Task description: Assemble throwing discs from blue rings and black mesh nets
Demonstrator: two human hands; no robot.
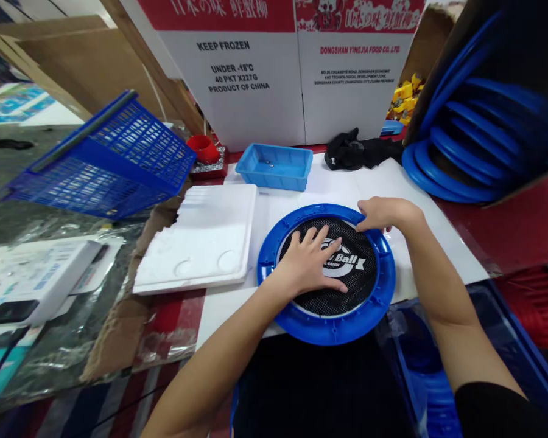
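Tabletop disc (329, 316) logo half-hidden under left hand (308, 261)

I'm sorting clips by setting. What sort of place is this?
Probably a small assembly or packing workshop. The left hand presses a blue mesh disc on a bench; a stack of blue rings fills a box, and shipping cartons stand behind.

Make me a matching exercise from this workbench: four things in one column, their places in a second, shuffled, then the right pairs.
Things:
1. left hand
2. right hand
3. small blue tray
4. black glove

Places:
A. at the far rim of the blue disc
B. behind the white foam board, near the cartons
C. flat on the disc's black mesh
D. far side of the white sheet, beside the stacked blue rings

Pairs: 1-C, 2-A, 3-B, 4-D
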